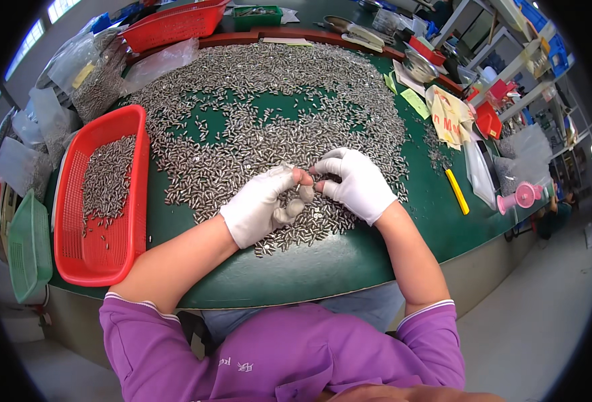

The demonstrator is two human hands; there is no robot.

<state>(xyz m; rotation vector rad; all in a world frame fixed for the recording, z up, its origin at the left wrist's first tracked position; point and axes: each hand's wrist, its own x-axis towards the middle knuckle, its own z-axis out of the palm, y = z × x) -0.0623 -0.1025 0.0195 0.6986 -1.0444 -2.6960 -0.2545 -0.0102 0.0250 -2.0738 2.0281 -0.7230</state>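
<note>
A wide layer of small silvery metal pins (269, 74) covers much of the green table (255, 281). Over its near part my two hands come together in white gloves with some bare fingertips. My left hand (261, 204) is closed, its fingers curled and the bare thumb and forefinger tips pressed together. Close against it on the right, my right hand (355, 182) pinches with bare fingertips. Whatever lies between the fingers is too small to make out. Left of my forearm stands a red perforated basket (140, 187) part-filled with similar metal pins.
A green basket (29, 251) is at the far left, below bags of parts (98, 74). Another red basket (175, 27) stands at the back. Rightward lie a yellow cutter knife (456, 192), papers (414, 102), a cloth bag (448, 117) and a pink fan (525, 195).
</note>
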